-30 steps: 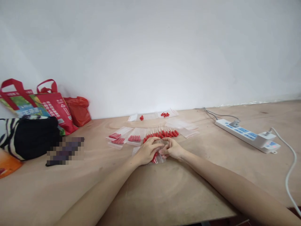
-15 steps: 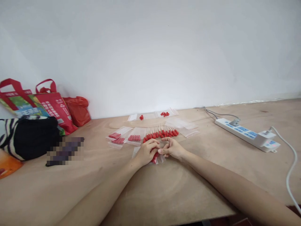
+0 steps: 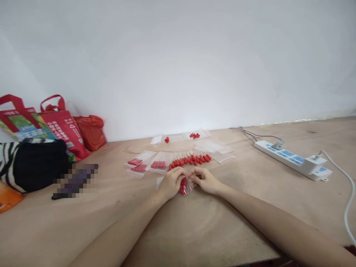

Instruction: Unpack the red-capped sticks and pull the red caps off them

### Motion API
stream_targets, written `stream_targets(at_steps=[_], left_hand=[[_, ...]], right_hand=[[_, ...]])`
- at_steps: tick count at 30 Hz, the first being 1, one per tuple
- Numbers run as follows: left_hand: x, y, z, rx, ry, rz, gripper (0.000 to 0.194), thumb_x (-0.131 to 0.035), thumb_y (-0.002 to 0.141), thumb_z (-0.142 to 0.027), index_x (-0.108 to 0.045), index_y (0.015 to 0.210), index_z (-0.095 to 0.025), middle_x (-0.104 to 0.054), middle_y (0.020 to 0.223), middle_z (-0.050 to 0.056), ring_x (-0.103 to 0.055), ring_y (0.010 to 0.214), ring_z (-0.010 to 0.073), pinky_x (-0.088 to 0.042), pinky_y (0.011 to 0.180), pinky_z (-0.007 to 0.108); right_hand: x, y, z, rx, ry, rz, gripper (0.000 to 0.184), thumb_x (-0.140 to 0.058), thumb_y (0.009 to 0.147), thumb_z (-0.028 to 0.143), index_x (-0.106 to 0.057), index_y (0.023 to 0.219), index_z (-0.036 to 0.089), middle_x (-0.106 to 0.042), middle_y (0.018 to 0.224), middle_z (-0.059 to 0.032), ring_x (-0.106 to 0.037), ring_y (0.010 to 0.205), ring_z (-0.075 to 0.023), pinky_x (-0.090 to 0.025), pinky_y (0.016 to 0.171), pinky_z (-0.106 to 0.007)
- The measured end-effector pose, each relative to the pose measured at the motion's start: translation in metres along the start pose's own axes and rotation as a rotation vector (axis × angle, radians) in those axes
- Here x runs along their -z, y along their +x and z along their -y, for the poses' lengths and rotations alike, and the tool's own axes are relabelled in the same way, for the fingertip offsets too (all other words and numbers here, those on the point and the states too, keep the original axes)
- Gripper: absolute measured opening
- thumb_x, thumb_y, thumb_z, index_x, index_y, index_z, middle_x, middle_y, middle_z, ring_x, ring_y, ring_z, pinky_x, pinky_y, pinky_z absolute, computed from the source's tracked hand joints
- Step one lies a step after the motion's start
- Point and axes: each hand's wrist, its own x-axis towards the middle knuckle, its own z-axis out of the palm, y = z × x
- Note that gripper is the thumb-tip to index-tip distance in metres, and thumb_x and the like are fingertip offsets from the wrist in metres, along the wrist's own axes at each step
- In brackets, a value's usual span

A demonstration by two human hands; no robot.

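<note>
My left hand (image 3: 171, 181) and my right hand (image 3: 205, 180) meet at the middle of the wooden table (image 3: 194, 230). Both pinch the top edge of a small clear plastic bag (image 3: 184, 186) that holds several red pieces. The bag hangs between the fingertips, just above the table. Right behind the hands lies a row of loose red pieces (image 3: 190, 160). Filled clear bags (image 3: 148, 163) lie to the left of that row. Empty clear bags (image 3: 215, 150) lie behind and to the right.
A white power strip (image 3: 293, 160) with a cable lies at the right. Red shopping bags (image 3: 59, 126), a black-and-striped bundle (image 3: 32, 163) and a blurred dark object (image 3: 75, 180) sit at the left. More bags with red pieces (image 3: 191, 135) lie near the wall.
Both hands have drawn slightly toward me and pinched together on the small bag, lifting its top edge. The left fingers no longer lie flat over it.
</note>
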Motion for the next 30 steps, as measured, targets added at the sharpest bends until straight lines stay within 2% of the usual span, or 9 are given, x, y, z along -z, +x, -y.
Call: stream_targets(at_steps=[3,6,9,11,14,19,23,27,30], left_hand=[[0.001,-0.001,0.002,0.013,-0.012,-0.011,0.015,-0.038,0.078,-0.009,-0.049,0.072,-0.017,-0.054,0.075,0.001,-0.051,0.072,0.0125,-0.041,0.068,0.025],[0.001,-0.002,0.003,0.021,-0.018,-0.018,0.015,-0.037,0.079,-0.009,-0.048,0.072,-0.017,-0.053,0.073,0.000,-0.051,0.070,0.0123,-0.041,0.066,0.025],[0.001,-0.003,0.003,0.029,-0.020,-0.029,0.015,-0.037,0.079,-0.009,-0.049,0.074,-0.017,-0.055,0.075,0.001,-0.052,0.072,0.0125,-0.042,0.067,0.025],[0.001,-0.002,0.004,0.017,-0.020,-0.021,0.015,-0.037,0.079,-0.008,-0.049,0.075,-0.016,-0.057,0.078,0.002,-0.054,0.075,0.0126,-0.043,0.070,0.025],[0.004,-0.001,0.006,-0.054,0.008,0.039,0.015,-0.037,0.080,-0.009,-0.051,0.078,-0.016,-0.058,0.080,0.002,-0.055,0.078,0.0125,-0.044,0.071,0.024],[0.008,0.001,0.011,-0.242,0.167,0.112,0.021,-0.035,0.083,-0.012,-0.056,0.083,-0.015,-0.059,0.086,0.005,-0.055,0.078,0.0127,-0.044,0.071,0.023],[0.009,0.002,0.010,-0.340,0.326,0.189,0.025,-0.032,0.081,-0.008,-0.056,0.077,-0.014,-0.060,0.083,0.006,-0.056,0.073,0.0129,-0.044,0.066,0.022],[0.015,0.002,0.008,-0.331,0.380,0.293,0.028,-0.031,0.078,-0.003,-0.056,0.076,-0.015,-0.061,0.083,0.004,-0.057,0.073,0.0121,-0.043,0.065,0.021],[0.024,0.002,0.010,-0.213,0.331,0.288,0.033,-0.031,0.073,0.001,-0.056,0.081,-0.018,-0.061,0.090,0.002,-0.058,0.077,0.0112,-0.044,0.067,0.020]], right_hand=[[0.000,-0.005,0.000,0.215,-0.296,0.017,0.019,-0.047,0.072,0.015,-0.056,0.089,0.016,-0.058,0.072,-0.0011,-0.055,0.064,-0.0101,-0.044,0.060,-0.023],[0.001,-0.005,0.000,0.516,-0.695,-0.056,0.030,-0.046,0.073,0.011,-0.057,0.101,0.016,-0.059,0.078,-0.0042,-0.053,0.067,-0.0116,-0.042,0.060,-0.023],[0.005,-0.002,0.000,0.764,-0.988,-0.117,0.026,-0.040,0.079,0.012,-0.060,0.096,0.016,-0.060,0.077,-0.0052,-0.052,0.065,-0.0116,-0.039,0.058,-0.023],[0.008,0.000,0.000,0.857,-1.131,-0.099,0.024,-0.039,0.081,0.013,-0.061,0.089,0.017,-0.061,0.074,-0.0038,-0.050,0.063,-0.0111,-0.036,0.056,-0.023],[0.010,-0.001,0.003,0.908,-1.267,-0.082,0.023,-0.037,0.081,0.013,-0.060,0.079,0.018,-0.059,0.071,-0.0021,-0.048,0.062,-0.0107,-0.031,0.053,-0.023],[0.009,-0.002,0.005,0.957,-1.348,-0.127,0.020,-0.038,0.080,0.013,-0.055,0.072,0.018,-0.056,0.067,0.0000,-0.044,0.059,-0.0110,-0.023,0.049,-0.025],[0.009,0.000,0.007,1.000,-1.395,-0.003,0.020,-0.038,0.081,0.014,-0.053,0.070,0.018,-0.054,0.064,-0.0003,-0.043,0.060,-0.0119,-0.022,0.050,-0.026],[0.012,0.000,0.010,0.967,-1.410,0.151,0.018,-0.039,0.082,0.013,-0.053,0.072,0.018,-0.056,0.069,-0.0014,-0.045,0.064,-0.0128,-0.025,0.052,-0.026],[0.015,-0.001,0.014,0.881,-1.384,0.255,0.018,-0.039,0.081,0.011,-0.054,0.073,0.017,-0.057,0.072,-0.0024,-0.046,0.065,-0.0129,-0.029,0.054,-0.026]])
